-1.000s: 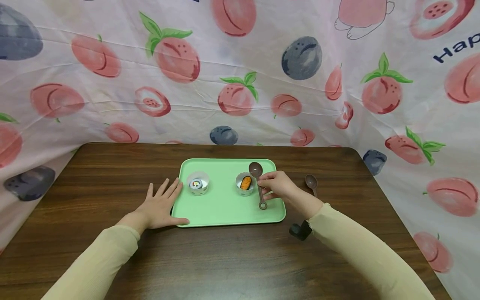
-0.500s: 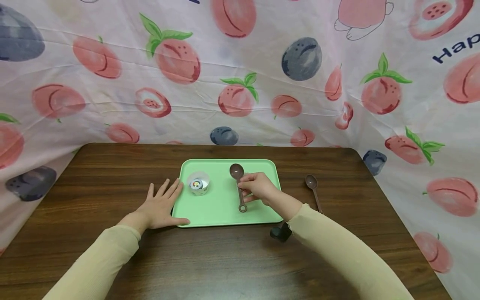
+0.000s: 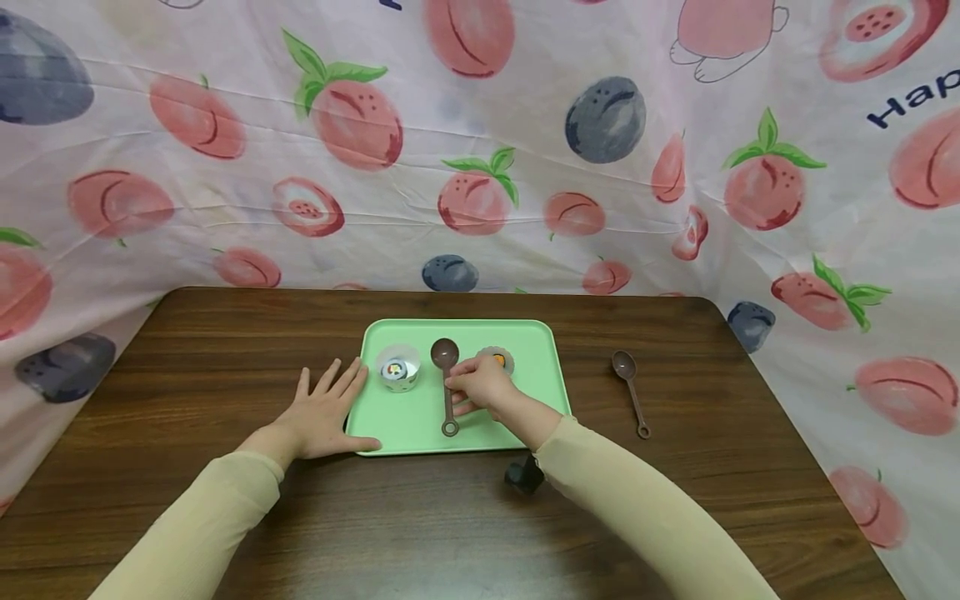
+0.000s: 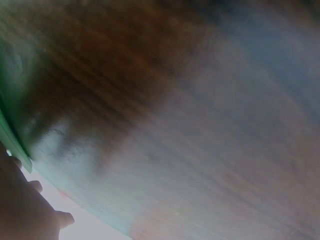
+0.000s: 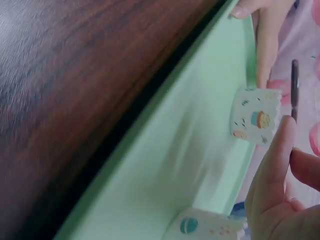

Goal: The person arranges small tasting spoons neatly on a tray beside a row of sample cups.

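In the head view my right hand (image 3: 483, 387) pinches a brown measuring spoon (image 3: 446, 354) by its handle, above the middle of a green tray (image 3: 420, 425). Left of the spoon stands a paper cup (image 3: 399, 382) with a sushi roll piece (image 3: 393, 369) inside. Partly behind my right hand is a second paper cup (image 3: 506, 360), where a bit of an orange piece (image 3: 499, 359) shows. My left hand (image 3: 322, 417) rests with spread fingers at the tray's left edge. The right wrist view shows both printed cups, one of them the left cup (image 5: 255, 115), and the thumb and finger on the spoon.
Another brown measuring spoon (image 3: 628, 379) lies on the dark wooden table (image 3: 225, 350) right of the tray. A black device (image 3: 524, 475) sits at my right wrist. Fruit-printed cloth (image 3: 345, 208) hangs behind the table.
My right hand has carried the measuring spoon leftward, from beside the right cup to between the two cups. The left hand has stayed at the tray's edge.
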